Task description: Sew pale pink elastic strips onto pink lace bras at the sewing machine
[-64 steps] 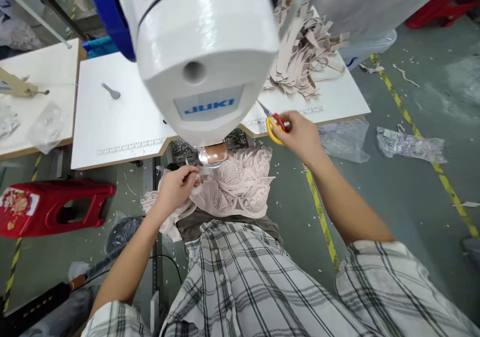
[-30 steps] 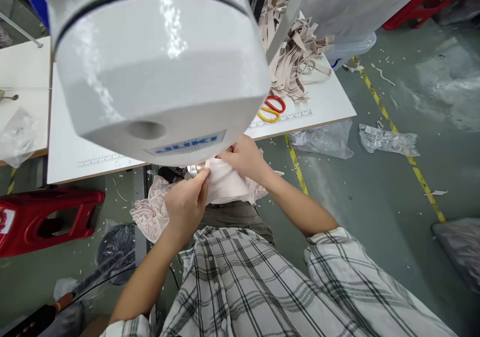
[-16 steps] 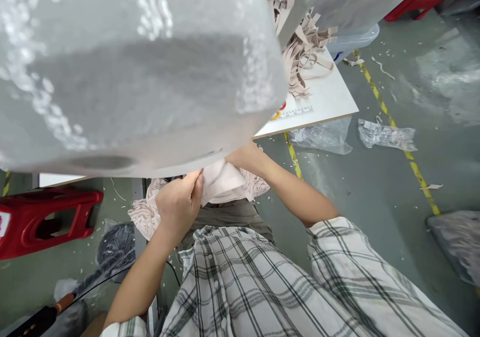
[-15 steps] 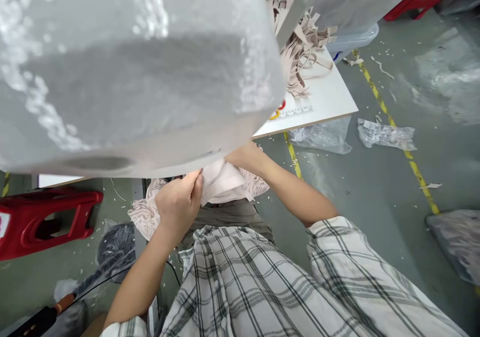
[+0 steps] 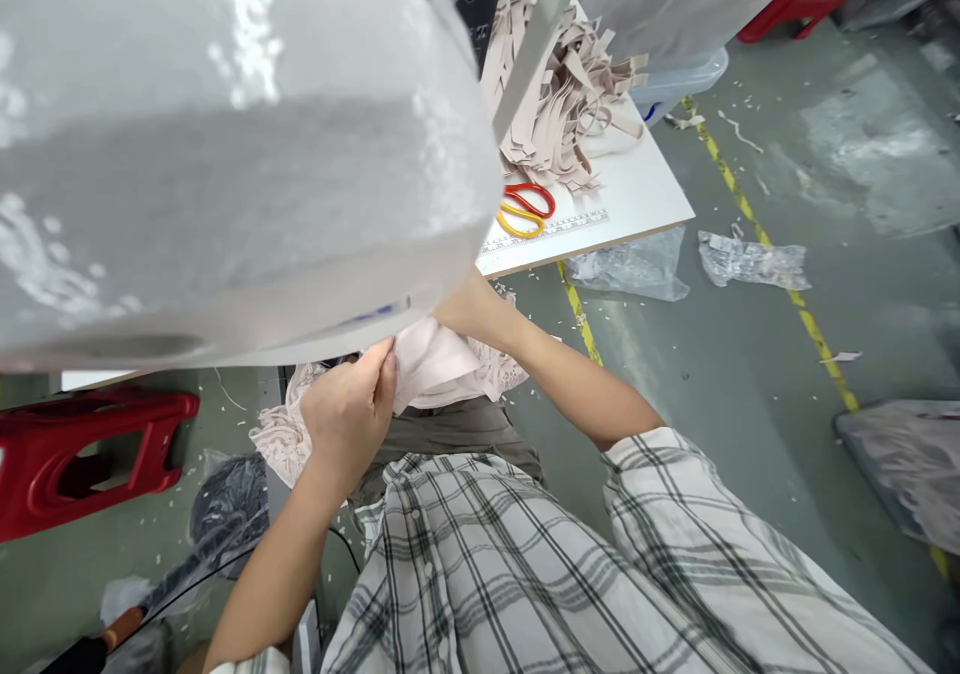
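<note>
A pale pink cloth with lace edging [image 5: 435, 364] lies across my lap and runs up under a large light grey machine housing [image 5: 247, 174]. My left hand [image 5: 349, 399] is closed on the cloth, thumb and fingers pinched together just below the housing's lower edge. On the other side of the cloth, my right hand [image 5: 469, 304] reaches beneath the housing. Its fingers are hidden there, so their grip does not show. More of the lace bunches beside my left wrist. The housing hides the far end of the cloth.
Scissors with red and yellow handles [image 5: 529, 209] and a clear ruler [image 5: 581, 222] lie on the white table [image 5: 652, 189], near a heap of beige fabric strips [image 5: 555, 124]. A red stool [image 5: 97, 454] stands at left. Plastic bags [image 5: 754, 259] lie on the floor.
My view has shifted slightly, bringing the scissors and more of the strips out from behind the housing. Both hands keep nearly the same position at the cloth.
</note>
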Demonstrator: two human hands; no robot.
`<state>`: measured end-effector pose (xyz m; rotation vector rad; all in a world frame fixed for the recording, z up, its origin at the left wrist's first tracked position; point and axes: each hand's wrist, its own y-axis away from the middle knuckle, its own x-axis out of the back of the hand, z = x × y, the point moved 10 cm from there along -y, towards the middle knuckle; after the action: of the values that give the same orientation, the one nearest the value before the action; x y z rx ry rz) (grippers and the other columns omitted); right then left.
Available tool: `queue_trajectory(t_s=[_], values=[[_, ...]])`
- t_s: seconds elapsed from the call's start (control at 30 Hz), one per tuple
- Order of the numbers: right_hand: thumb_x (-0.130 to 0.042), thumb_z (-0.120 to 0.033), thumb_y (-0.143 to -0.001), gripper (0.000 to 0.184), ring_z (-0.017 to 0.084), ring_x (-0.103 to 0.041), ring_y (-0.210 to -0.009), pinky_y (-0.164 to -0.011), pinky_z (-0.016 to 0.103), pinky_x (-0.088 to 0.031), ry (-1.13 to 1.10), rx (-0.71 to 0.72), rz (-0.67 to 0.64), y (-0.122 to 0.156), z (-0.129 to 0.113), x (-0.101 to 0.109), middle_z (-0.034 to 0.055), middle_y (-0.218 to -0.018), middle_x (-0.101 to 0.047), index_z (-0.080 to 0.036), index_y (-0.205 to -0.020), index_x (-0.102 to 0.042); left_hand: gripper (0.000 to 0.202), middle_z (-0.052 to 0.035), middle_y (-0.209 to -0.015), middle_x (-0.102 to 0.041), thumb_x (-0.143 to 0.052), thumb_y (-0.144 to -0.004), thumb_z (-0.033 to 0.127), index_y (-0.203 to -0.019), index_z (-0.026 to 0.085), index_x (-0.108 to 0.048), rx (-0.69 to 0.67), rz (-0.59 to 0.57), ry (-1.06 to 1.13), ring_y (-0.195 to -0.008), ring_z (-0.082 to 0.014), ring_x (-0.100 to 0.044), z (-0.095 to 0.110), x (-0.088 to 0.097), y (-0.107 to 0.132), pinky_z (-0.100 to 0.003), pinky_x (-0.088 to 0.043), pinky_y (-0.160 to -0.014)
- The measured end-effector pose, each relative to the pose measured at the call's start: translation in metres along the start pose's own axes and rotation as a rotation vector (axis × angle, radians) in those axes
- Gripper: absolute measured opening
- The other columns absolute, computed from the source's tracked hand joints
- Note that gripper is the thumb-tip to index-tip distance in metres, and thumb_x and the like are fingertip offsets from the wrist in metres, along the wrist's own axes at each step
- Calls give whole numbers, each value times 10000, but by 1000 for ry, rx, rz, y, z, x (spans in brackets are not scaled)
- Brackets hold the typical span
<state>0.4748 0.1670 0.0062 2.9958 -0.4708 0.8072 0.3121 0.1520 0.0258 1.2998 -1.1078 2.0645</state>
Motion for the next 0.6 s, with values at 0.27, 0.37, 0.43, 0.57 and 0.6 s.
queue_trajectory(t_s=[0.27,0.37,0.43,0.57,0.6], values=[[-563,-236,-882,50,190,-555,-716,-769,326,-429,-26,21,12,1,0,2,-18,-657,-562,-207,-865,-601,285,-14,-643,-720,-513,-976,310,-1101,231,-757,16,-25,-38,-550,-132,-601,0,-2,-2,-265,-319,-524],[-561,-246,-885,68,181,-550,-682,-762,321,-425,-21,28,20,0,1,2,-20,-651,-579,-205,-889,-615,287,-16,-655,-725,-513,-978,312,-1118,237,-752,22,-40,-39,-556,-134,-605,-1,-3,-1,-266,-317,-528],[-559,-276,-890,99,176,-550,-664,-729,308,-418,-4,21,20,-1,2,0,-21,-648,-591,-205,-911,-624,288,-19,-687,-737,-517,-976,310,-1145,244,-741,28,-53,-38,-573,-136,-616,-4,-3,0,-267,-319,-535],[-566,-339,-887,167,166,-563,-670,-639,273,-377,36,-27,23,-3,4,-3,-23,-689,-626,-203,-947,-643,276,-29,-724,-753,-536,-967,322,-1130,243,-744,59,-4,-70,-597,-148,-631,-13,2,2,-264,-333,-555],[-561,-335,-888,168,162,-564,-670,-624,268,-366,42,-33,32,-3,4,-3,-24,-700,-630,-202,-947,-645,271,-32,-732,-757,-540,-965,323,-1116,239,-749,67,14,-72,-602,-151,-635,-14,4,3,-262,-340,-562]])
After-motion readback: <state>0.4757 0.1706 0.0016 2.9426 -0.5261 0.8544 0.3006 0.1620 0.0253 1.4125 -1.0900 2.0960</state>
